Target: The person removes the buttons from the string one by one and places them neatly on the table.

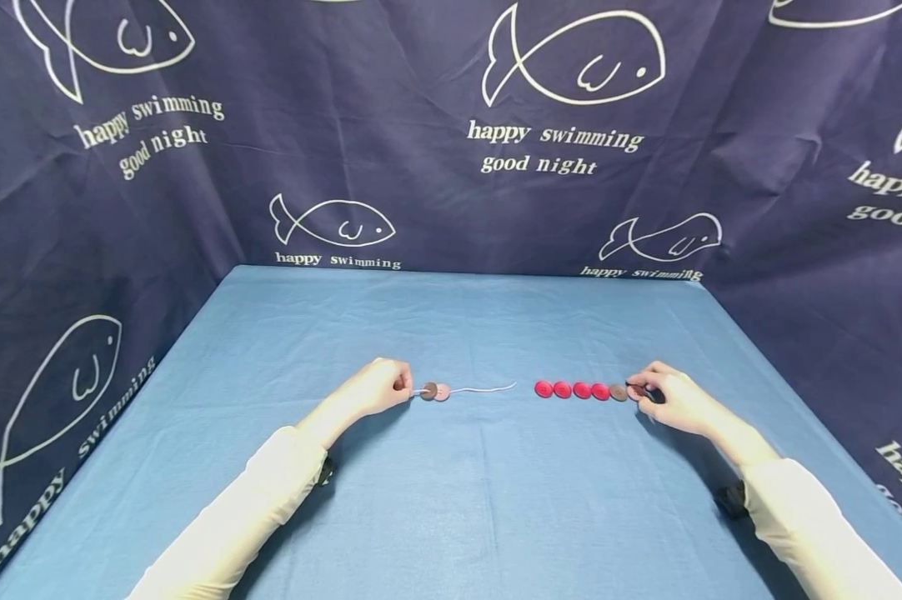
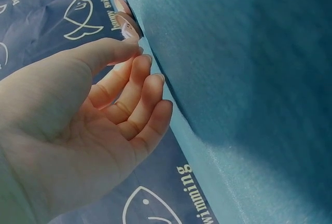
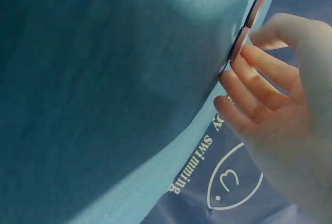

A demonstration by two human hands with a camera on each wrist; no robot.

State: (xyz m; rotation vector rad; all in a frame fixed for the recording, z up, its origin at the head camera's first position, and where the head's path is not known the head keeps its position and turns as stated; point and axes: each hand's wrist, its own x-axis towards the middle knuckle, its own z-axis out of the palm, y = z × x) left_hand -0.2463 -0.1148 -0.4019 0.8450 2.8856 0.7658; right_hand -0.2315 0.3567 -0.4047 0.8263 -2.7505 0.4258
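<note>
My left hand (image 1: 379, 386) pinches a white string (image 1: 483, 390) between thumb and index finger, low over the blue cloth. Just past those fingertips, a brown button (image 1: 428, 392) and a pink button (image 1: 443, 392) sit on the string, slightly overlapping. The string's free end trails to the right. At the right end of a button row, my right hand (image 1: 676, 402) holds a pink button (image 3: 239, 43) by its edge with thumb and fingertips. Beside it lies another brown button (image 1: 618, 392), followed leftward by several red buttons (image 1: 562, 390).
A blue cloth (image 1: 436, 508) covers the table. Dark blue curtains (image 1: 436, 150) with white fish drawings and lettering hang behind it and at both sides. A dark device (image 1: 732, 500) is strapped under the right wrist, and another (image 1: 325, 471) under the left.
</note>
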